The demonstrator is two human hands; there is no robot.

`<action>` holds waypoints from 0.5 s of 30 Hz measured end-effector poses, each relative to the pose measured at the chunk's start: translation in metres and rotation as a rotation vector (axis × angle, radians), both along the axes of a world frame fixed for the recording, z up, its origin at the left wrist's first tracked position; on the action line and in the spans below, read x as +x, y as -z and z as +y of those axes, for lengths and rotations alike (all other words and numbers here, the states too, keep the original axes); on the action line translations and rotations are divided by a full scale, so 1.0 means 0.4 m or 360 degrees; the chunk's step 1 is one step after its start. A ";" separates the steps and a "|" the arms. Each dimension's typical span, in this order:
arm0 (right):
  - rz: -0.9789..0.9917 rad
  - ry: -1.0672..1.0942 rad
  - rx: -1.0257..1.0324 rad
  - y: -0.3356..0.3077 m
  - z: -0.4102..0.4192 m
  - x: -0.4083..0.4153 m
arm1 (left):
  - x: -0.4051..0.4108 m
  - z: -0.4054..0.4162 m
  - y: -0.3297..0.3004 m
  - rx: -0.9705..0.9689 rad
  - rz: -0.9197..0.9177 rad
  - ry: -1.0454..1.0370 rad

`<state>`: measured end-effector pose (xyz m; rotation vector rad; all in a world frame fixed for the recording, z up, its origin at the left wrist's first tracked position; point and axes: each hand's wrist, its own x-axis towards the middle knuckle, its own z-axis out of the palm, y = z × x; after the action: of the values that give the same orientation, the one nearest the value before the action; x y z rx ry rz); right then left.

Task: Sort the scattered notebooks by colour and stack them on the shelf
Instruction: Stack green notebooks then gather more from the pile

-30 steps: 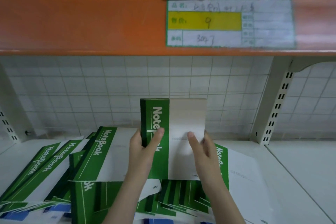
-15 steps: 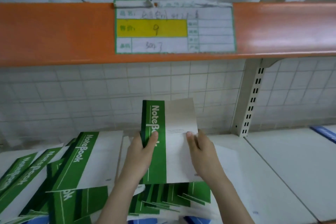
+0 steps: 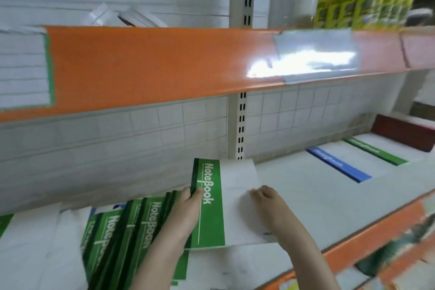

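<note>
Both forearms come up from the bottom of the frame to a green-and-white notebook [image 3: 220,205] held at lower centre. The left hand [image 3: 186,213] grips its green spine edge, thumb laid over the cover and fingers wrapped behind. The right hand [image 3: 270,207] rests on the white part of the cover with fingers curled at the right edge — whether they close under that edge cannot be told.

The notebook sits tilted, its top corner near the perforated upright [image 3: 241,125]. At lower left lies a fanned pile of green notebooks [image 3: 122,231], just beside the left wrist. Right of the hands the white shelf [image 3: 306,195] runs bare to a blue-spined notebook [image 3: 339,165] and a green-spined notebook [image 3: 374,150] at right — both well apart from the held one. An orange beam [image 3: 153,66] spans above.
</note>
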<state>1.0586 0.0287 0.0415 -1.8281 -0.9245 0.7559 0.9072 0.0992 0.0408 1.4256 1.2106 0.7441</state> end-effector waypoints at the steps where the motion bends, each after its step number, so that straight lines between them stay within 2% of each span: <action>1: 0.0003 0.0040 0.0006 0.002 -0.014 0.030 | 0.034 -0.011 -0.003 -0.0006 -0.0013 0.0031; 10: 0.0009 0.0344 0.0023 0.034 -0.145 0.302 | 0.335 -0.084 -0.005 -0.0110 -0.0031 0.0286; 15: 0.0151 0.0528 0.0013 0.062 -0.223 0.449 | 0.496 -0.136 0.019 -0.0133 0.0008 0.0429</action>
<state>1.2380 -0.0603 0.0167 -1.8597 -0.5428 0.6223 1.1056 0.0446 0.0334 1.4850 1.0157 0.4988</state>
